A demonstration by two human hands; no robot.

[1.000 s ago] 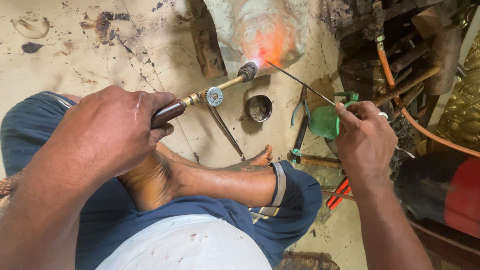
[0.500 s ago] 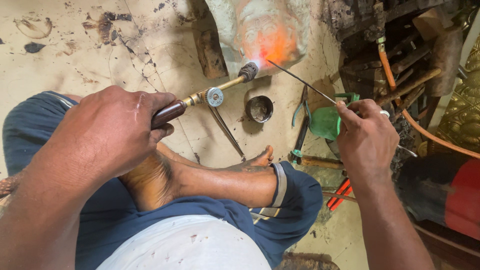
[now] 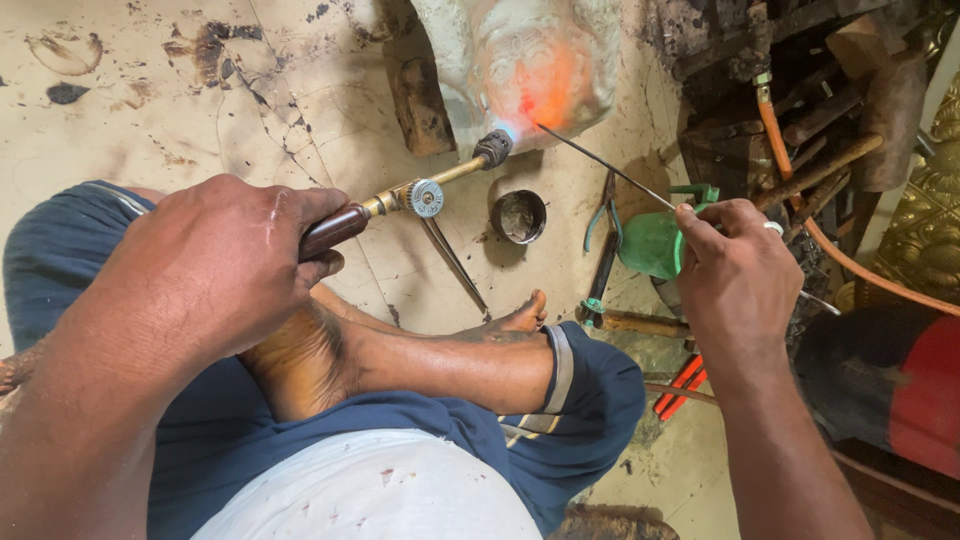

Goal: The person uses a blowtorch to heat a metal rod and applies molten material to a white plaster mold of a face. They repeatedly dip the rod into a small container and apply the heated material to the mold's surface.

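Observation:
My left hand (image 3: 215,270) grips the dark handle of a brass gas torch (image 3: 415,195). Its black nozzle points up and right at a pale metal casting shaped like a face (image 3: 540,60), where a patch glows orange-red. My right hand (image 3: 735,270) pinches a thin metal rod (image 3: 600,160) whose far tip meets the glowing patch beside the flame. I sit cross-legged on the floor, with a bare foot below the torch.
A small round metal cup (image 3: 519,215) and green-handled pliers (image 3: 600,250) lie on the stained floor. A green vessel (image 3: 650,245) sits by my right hand. An orange hose (image 3: 800,190), hammers and dark tools crowd the right. A red and black cylinder (image 3: 900,390) lies lower right.

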